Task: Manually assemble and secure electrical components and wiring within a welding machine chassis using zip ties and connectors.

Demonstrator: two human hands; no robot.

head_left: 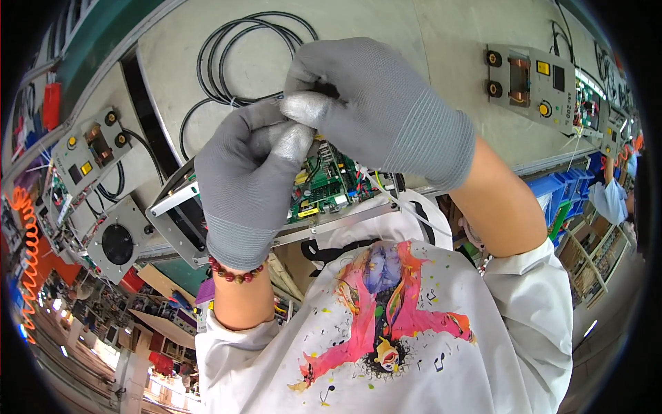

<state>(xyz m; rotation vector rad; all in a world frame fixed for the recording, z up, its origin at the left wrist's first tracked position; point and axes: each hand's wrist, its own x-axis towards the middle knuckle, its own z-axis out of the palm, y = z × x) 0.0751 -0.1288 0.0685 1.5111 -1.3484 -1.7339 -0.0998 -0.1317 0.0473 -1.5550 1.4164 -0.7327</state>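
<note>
In grey knitted gloves with silvery worn thumbs, both my hands meet above the near part of the bench. My left hand [252, 172] is closed in a pinch, its fingertips against those of my right hand [369, 103]. The right fingers are curled and closed too. Whatever lies between the fingertips is hidden. A coiled black cable [219, 65] lies on the bench just beyond, and its strands pass out of sight behind my hands; I cannot tell whether they are gripped. Partly covered below my hands is an open metal chassis with a green circuit board [334, 181] and loose wires.
A grey welding-machine-like unit [534, 88] stands at the right, a similar one [89, 155] at the left. Near my left forearm is a panel with a black fan [117, 241]. Blue bins [552, 193] stand at right. An orange coiled hose [29, 255] hangs at far left.
</note>
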